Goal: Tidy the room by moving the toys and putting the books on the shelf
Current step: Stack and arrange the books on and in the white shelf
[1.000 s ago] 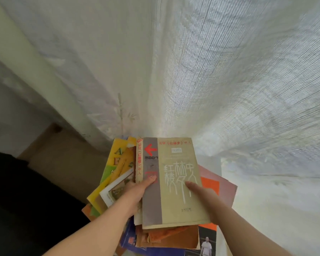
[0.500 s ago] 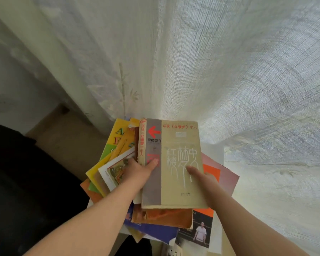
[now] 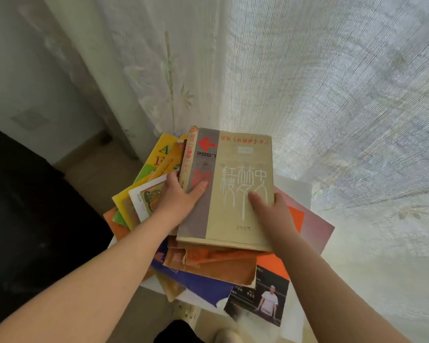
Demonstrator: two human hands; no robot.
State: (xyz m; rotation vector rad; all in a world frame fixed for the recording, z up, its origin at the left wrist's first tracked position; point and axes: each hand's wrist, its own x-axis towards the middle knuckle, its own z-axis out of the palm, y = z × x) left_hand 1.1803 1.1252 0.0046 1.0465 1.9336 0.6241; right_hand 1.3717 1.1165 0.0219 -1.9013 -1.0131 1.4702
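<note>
Forearms outstretched; left hand (image 3: 181,203), right hand (image 3: 274,211) thumbs on top, fingers seemingly curled under.

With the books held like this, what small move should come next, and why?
Probably square up the lower books before carrying. The left hand and right hand grip the top book with thumbs on its cover, but those beneath fan out left and toward the person, so some could slip. Only a curtain is ahead; no shelf shows.
</note>
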